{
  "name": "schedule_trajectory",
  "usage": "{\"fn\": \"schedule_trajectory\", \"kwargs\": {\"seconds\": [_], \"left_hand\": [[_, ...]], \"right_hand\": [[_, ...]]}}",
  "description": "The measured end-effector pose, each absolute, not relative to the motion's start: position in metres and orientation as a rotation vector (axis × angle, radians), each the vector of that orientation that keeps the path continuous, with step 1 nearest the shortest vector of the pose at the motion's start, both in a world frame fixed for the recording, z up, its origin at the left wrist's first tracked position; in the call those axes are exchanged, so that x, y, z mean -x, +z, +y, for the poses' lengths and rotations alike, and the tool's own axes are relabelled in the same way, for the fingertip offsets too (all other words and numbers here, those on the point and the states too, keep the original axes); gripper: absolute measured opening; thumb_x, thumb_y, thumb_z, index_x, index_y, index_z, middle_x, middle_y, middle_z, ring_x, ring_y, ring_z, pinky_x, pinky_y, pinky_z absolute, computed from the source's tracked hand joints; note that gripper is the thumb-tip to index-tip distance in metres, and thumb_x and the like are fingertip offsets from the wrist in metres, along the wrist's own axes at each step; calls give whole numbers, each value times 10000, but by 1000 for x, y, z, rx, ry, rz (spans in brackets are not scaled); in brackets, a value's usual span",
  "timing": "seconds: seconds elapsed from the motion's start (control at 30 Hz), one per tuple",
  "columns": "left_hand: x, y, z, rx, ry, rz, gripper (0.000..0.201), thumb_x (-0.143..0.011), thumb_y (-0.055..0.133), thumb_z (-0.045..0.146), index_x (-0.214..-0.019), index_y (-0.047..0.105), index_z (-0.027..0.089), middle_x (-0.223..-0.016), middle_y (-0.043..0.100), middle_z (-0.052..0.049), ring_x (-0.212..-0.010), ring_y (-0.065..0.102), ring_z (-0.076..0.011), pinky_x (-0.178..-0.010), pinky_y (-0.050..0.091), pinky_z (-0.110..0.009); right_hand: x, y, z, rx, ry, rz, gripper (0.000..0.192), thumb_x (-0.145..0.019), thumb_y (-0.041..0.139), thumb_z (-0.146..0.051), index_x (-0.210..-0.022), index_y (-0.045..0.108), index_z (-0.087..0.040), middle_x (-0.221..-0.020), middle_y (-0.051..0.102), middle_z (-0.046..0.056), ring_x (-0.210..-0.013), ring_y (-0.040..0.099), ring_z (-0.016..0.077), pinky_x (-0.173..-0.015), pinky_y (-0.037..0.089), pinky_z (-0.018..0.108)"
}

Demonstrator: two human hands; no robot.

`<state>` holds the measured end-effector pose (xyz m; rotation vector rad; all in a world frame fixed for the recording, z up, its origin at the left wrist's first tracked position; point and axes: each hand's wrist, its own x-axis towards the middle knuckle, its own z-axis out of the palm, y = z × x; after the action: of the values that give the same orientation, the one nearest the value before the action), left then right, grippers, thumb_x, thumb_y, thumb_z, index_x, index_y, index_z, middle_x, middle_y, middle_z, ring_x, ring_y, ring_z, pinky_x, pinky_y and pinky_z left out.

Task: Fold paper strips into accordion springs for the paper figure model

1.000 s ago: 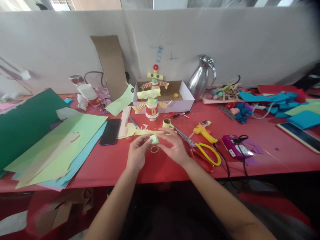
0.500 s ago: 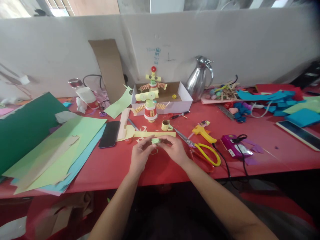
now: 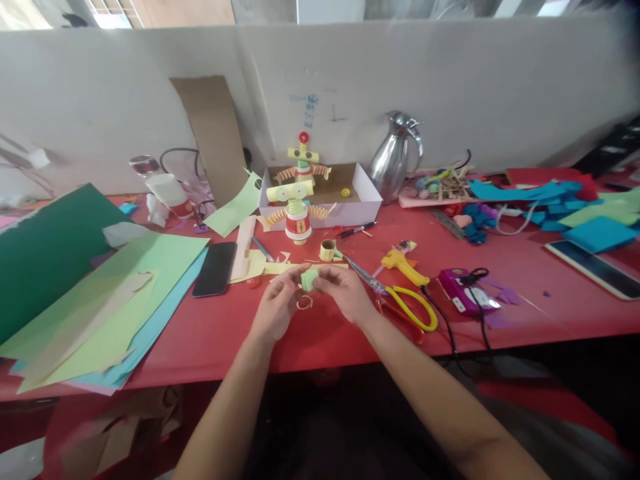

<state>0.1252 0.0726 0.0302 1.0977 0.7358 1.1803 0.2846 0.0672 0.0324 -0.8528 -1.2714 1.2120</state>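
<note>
Table: red (image 3: pixel 210 333), long and messy, with a pale wall behind it.
Our left hand (image 3: pixel 273 310): fingers bent in, thumb and fingertips pinching the left side of the little green paper piece (image 3: pixel 309 279).
Our right hand (image 3: pixel 345 297): fingers curled, pinching the right side of the same piece.
Green paper piece: light green, small and folded up into a chunky little lump; we hold it just above the table, in front of us.
Ring (image 3: pixel 304 303): a thin little loop lying on the table right under the piece.
Scissors (image 3: pixel 400 300): yellow handles, just beside our right hand.
Phone (image 3: pixel 215 268): black, lying flat to the left.
Paper doll (image 3: pixel 297 210): yellow and red, standing by the white box (image 3: pixel 350 210).
Big paper sheets (image 3: pixel 100 300): green and blue, piled far left.
</note>
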Motion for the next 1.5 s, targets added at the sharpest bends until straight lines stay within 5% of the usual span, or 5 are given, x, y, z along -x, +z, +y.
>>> {"fn": "schedule_trajectory", "kwargs": {"seconds": [0.1,0.23,0.43,1.13,1.5], "left_hand": [[-117,34,73,-1108,1015,601,398,-821,698,387,-1174,688,205,-1110,676,-104,-843,628,-163,-744,495,-283],[-113,29,71,-1128,1113,686,368,-737,777,239,-1100,716,226,-1043,685,-59,-872,617,-157,-750,493,-259],[-114,22,70,-1151,1246,790,419,-627,825,139,-1022,722,232,-980,705,-31,-904,632,-179,-758,517,-274],[-111,22,67,-1085,1333,767,393,-654,822,174,-1033,743,242,-1076,745,-61,-988,683,-195,-879,528,-297],[-114,22,66,-1171,1320,821,420,-654,812,167,-1057,753,268,-1106,735,-56,-962,670,-210,-827,542,-320]], "right_hand": [[-288,33,67,776,1338,-1250,185,-789,735,-377,-854,688,-210,-755,664,-11,-677,603,134,-689,518,296],[-290,28,63,811,1338,-1186,273,-761,766,-379,-967,646,-244,-857,684,-2,-727,631,146,-667,533,294],[-294,30,59,837,1206,-1374,447,-712,818,-310,-1126,654,-269,-1091,668,34,-987,621,194,-865,520,347],[-297,33,60,795,1239,-1230,329,-698,822,-305,-1007,718,-264,-948,705,10,-890,653,188,-855,541,375],[-293,31,59,822,1030,-1387,333,-713,817,-347,-1027,725,-284,-1043,674,41,-909,631,202,-849,542,380]]}}
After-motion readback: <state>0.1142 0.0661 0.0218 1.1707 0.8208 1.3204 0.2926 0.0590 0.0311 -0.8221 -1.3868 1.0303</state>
